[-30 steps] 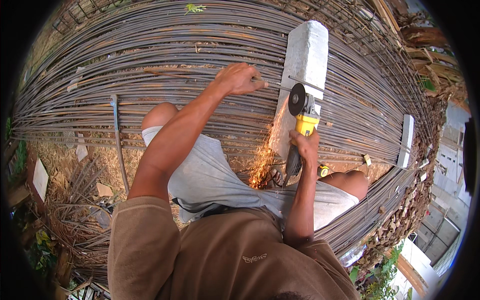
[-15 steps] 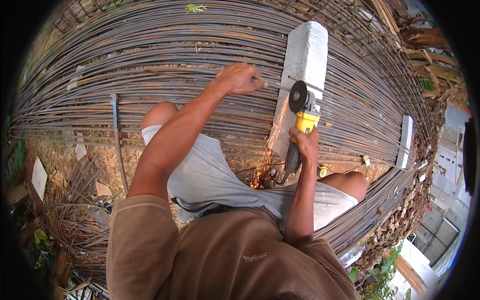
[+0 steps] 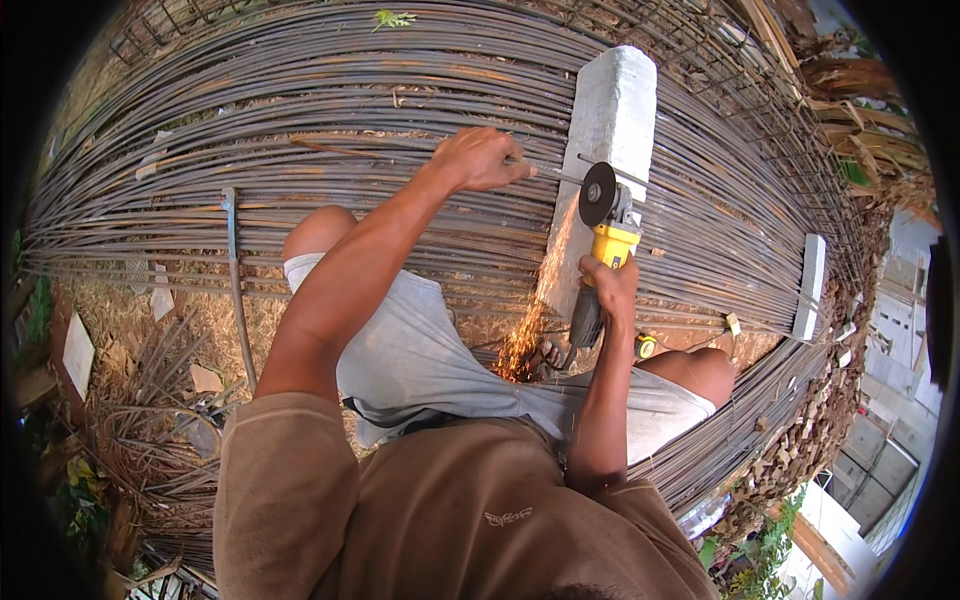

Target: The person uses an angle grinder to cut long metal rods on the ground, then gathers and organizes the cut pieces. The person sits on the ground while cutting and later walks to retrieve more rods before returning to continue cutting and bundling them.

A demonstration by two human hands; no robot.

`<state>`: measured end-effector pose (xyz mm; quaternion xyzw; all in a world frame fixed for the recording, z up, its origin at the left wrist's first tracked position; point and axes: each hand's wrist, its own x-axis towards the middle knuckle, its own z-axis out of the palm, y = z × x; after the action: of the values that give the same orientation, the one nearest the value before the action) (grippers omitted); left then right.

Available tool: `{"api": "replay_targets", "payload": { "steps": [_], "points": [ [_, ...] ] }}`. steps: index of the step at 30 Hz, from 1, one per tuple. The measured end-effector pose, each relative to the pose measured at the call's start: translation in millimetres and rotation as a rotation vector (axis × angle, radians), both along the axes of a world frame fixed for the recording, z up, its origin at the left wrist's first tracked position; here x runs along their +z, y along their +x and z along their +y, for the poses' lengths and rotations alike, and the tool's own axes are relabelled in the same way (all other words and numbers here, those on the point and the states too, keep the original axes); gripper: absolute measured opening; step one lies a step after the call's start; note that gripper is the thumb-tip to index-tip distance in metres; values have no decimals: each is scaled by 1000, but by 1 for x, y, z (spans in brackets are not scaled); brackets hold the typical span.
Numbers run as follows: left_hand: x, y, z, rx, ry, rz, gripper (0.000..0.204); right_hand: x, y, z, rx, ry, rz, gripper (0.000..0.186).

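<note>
My left hand (image 3: 480,158), at upper centre, grips a thin steel rod (image 3: 554,173) lying across a long white block (image 3: 612,105). My right hand (image 3: 611,280) is closed around a yellow and black angle grinder (image 3: 616,240). Its dark disc (image 3: 598,192) is at the rod over the block. A stream of orange sparks (image 3: 530,335) runs down from the disc toward my sandalled foot between my spread knees. The cut point itself is partly hidden by the disc.
Many long steel bars (image 3: 400,60) lie beneath. A second white block (image 3: 810,285) sits at right. A yellow tape measure (image 3: 644,346) lies beside my right forearm, and an upright-lying bar with a blue end (image 3: 233,250) is at left. Rebar cages line the top right.
Both hands, the rod and the grinder hold almost the same position. The spray of sparks thinned, then thickened slightly again.
</note>
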<state>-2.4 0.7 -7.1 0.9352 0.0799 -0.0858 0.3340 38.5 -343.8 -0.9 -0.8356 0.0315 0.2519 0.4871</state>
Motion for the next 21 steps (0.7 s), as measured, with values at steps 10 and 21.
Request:
{"api": "replay_targets", "payload": {
  "steps": [10, 21],
  "points": [
    [-5, 1, 1, -7, -7, -32, 64, -1, -2, -2, 26, -52, 1, 47],
    [-2, 0, 1, -3, 1, -59, 62, 2, -5, -3, 3, -14, 21, 47]
  ]
}}
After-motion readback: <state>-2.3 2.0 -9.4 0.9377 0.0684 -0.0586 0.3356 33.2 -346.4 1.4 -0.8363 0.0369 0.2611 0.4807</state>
